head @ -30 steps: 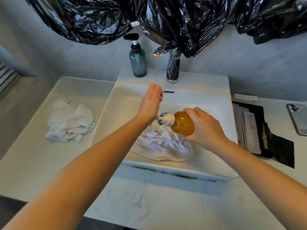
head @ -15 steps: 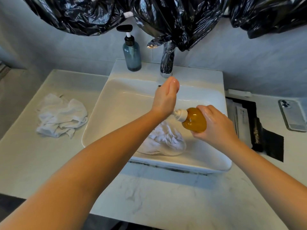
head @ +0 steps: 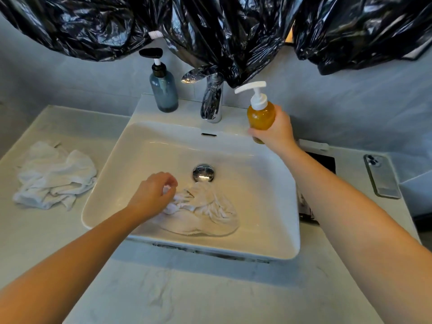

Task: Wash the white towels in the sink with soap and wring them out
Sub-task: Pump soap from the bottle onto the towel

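A person stands at a white rectangular sink (head: 268,239) set in a pale marbled counter (head: 163,291), both bare arms reaching forward. The right hand (head: 275,133) grips an amber soap bottle (head: 260,116) with a white pump top, holding it upright at the basin's back right corner, just right of the chrome faucet (head: 213,102). The fingers hide the bottle's base, so it is hard to say whether it rests on the rim or hangs just above it.

The left hand (head: 152,195) is down in the basin, fingers curled and pinching a fold of a wet white towel (head: 210,215). That towel lies crumpled on the basin floor, toward the near wall, its far edge reaching the round metal drain (head: 203,173).

A second white towel (head: 55,176) sits bunched on the counter to the left of the sink, apart from it and from both hands. A blue-grey pump bottle (head: 163,91) with a black top stands on the sink's back ledge, left of the faucet. A phone (head: 382,176) lies face down on the counter at far right — well away from the basin. Crinkled black plastic bags (head: 222,31) hang across the wall above, their lowest fold drooping over the faucet's top.
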{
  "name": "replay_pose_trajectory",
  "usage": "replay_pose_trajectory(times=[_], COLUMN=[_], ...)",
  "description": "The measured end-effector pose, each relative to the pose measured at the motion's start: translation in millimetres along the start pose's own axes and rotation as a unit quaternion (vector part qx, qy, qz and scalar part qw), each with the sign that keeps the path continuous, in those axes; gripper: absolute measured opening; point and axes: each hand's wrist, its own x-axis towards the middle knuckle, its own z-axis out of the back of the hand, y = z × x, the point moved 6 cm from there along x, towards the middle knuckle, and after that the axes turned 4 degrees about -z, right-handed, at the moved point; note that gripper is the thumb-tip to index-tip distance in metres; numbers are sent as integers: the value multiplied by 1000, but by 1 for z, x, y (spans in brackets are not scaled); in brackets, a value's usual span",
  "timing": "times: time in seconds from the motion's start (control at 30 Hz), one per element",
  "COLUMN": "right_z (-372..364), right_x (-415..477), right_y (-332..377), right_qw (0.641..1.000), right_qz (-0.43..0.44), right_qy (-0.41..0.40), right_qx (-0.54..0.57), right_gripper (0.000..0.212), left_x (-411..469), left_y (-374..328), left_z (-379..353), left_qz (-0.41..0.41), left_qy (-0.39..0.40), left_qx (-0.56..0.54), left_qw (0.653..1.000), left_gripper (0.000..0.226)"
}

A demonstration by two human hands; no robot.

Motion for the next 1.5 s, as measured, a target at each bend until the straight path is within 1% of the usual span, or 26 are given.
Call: replay_pose_trajectory(times=[0.13, 0.2, 0.27, 0.33, 0.4, 0.43, 0.47, 0.5, 0.57, 0.6, 0.63, 0.67, 0.73, 0.8, 0.87, 0.93, 0.97, 1.03, 1.1, 1.13, 1.23, 1.3, 1.33, 1.4, 1.47, 1.5], right_z=[-15, -17, -15, -9, -10, -21, -39, -61, -107, -125, -136, -142, -143, -142, -145, -154, -160, -167, -173, -174, -176, -175, -174, -168, -154, -145], right_x=[27, 33, 35, 17, -26, -54, -84, -112, -152, -160, -162, -160, -158, -162, -168, -169, -169, -166, -161, -159, -154, -149, -147, -146, -149, -151], right_y=[-9, -12, -12, -12, -19, -24, -26, -27, -31, -34, -34, -35, -37, -37, -32, -33, -34, -33, -31, -30, -32, -32, -32, -30, -20, -13], right_qw=[996, 992, 991, 990, 991, 995, 1000, 997, 963, 946, 938, 937, 943, 944, 936, 915, 906, 900, 902, 903, 912, 927, 934, 933, 934, 942], right_qz=[-53, -78, -86, -80, -61, -38, -8, 19, 66, 84, 92, 82, 55, 80, 135, 168, 174, 200, 235, 243, 239, 202, 167, 112, 98, 99], right_qy=[-20, -30, -38, -67, -98, -76, -15, 75, 240, 280, 289, 282, 266, 257, 237, 223, 216, 181, 140, 127, 104, 115, 136, 174, 182, 178], right_qx=[75, 98, 99, 93, 72, 47, 17, -17, -100, -139, -170, -191, -192, -189, -223, -291, -321, -341, -333, -330, -316, -294, -286, -293, -291, -266], right_gripper=[81, 84, 85, 84, 74, 65, 58, 56, 67, 74, 78, 77, 69, 56, 50, 56, 55, 47, 38, 33, 20, 14, 15, 24, 28, 28], left_x=[-13, -16, -18, -20, -25, -27, -26, -23, -12, -6, -1, 0, -4, -9, -6, 1, 3, 5, 11, 14, 21, 26, 29, 35, 35, 32], left_y=[18, 21, 22, 25, 32, 37, 41, 43, 40, 37, 33, 27, 17, 9, 7, 8, 6, 1, 0, 0, -1, -1, -2, 2, 10, 10], left_z=[-6, -9, -10, -8, -7, -7, -8, -9, -8, -5, 0, 4, 7, 2, -14, -34, -43, -55, -62, -64, -64, -63, -63, -60, -48, -38], left_qz=[-44, -69, -77, -86, -86, -78, -65, -46, -21, -26, -46, -77, -139, -184, -213, -242, -273, -332, -359, -367, -365, -354, -335, -270, -193, -181], left_qy=[21, 31, 53, 83, 121, 142, 161, 178, 186, 171, 148, 125, 96, 99, 122, 136, 126, 71, 19, 9, 5, 24, 58, 122, 161, 176], left_qx=[52, 59, 68, 107, 171, 197, 208, 203, 144, 114, 96, 81, 26, -14, 33, 130, 173, 218, 213, 204, 186, 185, 181, 173, 121, 111], left_qw=[997, 995, 993, 987, 974, 967, 963, 962, 972, 978, 983, 986, 985, 978, 969, 952, 938, 915, 908, 908, 912, 917, 923, 939, 960, 961], left_gripper=[14, 22, 41, 67, 85, 91, 94, 95, 82, 68, 52, 39, 24, 24, 46, 70, 71, 58, 46, 41, 31, 27, 33, 60, 78, 83])
